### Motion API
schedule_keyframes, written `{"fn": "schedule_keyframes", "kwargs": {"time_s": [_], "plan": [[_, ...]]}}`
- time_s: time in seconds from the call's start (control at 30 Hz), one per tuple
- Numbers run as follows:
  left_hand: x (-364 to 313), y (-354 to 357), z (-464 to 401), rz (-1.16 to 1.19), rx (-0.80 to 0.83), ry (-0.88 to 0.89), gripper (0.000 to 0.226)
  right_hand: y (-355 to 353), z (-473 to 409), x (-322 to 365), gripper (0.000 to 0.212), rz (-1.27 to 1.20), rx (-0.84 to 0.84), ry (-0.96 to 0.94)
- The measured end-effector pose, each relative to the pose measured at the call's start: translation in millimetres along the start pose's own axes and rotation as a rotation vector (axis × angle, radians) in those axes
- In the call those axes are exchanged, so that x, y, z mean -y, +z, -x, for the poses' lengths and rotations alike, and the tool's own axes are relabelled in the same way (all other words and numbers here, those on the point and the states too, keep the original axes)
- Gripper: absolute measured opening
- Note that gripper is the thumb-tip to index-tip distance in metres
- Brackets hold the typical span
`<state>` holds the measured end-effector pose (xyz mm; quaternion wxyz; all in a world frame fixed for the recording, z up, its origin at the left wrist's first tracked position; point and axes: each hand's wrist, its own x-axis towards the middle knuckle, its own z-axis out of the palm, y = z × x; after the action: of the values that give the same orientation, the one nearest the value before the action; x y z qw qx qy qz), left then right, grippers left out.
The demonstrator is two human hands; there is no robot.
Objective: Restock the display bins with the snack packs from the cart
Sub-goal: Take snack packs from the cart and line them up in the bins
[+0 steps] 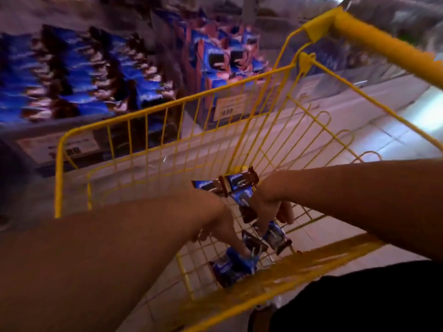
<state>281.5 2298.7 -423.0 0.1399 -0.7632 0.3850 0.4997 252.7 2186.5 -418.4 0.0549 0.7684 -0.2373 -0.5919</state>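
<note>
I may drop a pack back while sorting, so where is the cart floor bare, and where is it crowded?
Inside the yellow cart, the wire floor is bare along the far left, between the front wall and the left hand. It is crowded on the near right: snack packs cluster around both hands, the right hand among them, down to the near rim.
</note>
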Motion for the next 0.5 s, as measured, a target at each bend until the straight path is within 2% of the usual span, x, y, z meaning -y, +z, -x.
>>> {"fn": "schedule_keyframes", "kwargs": {"time_s": [0.07, 0.17, 0.2, 0.37, 0.5], "plan": [[-10.9, 2.5, -4.5, -0.065, 0.019, 0.057, 0.075, 3.7, -4.7, -0.9, 0.064, -0.064, 0.061, -0.025], [-18.0, 1.1, -4.3, -0.184, -0.081, 0.121, 0.054, 6.0, -4.5, 3.5, 0.065, -0.097, 0.138, -0.040], [-17.8, 2.0, -5.1, -0.185, -0.059, 0.116, 0.049, 6.4, -4.7, 4.4, 0.066, -0.092, 0.153, -0.051], [-11.2, 3.7, -13.7, -0.082, 0.104, 0.029, 0.064, 0.5, -0.4, 7.6, 0.070, -0.041, 0.134, -0.092], [3.6, -8.5, -13.7, -0.032, 0.214, -0.044, 0.050, 1.4, 1.2, 14.8, 0.066, -0.066, 0.148, -0.180]]}}
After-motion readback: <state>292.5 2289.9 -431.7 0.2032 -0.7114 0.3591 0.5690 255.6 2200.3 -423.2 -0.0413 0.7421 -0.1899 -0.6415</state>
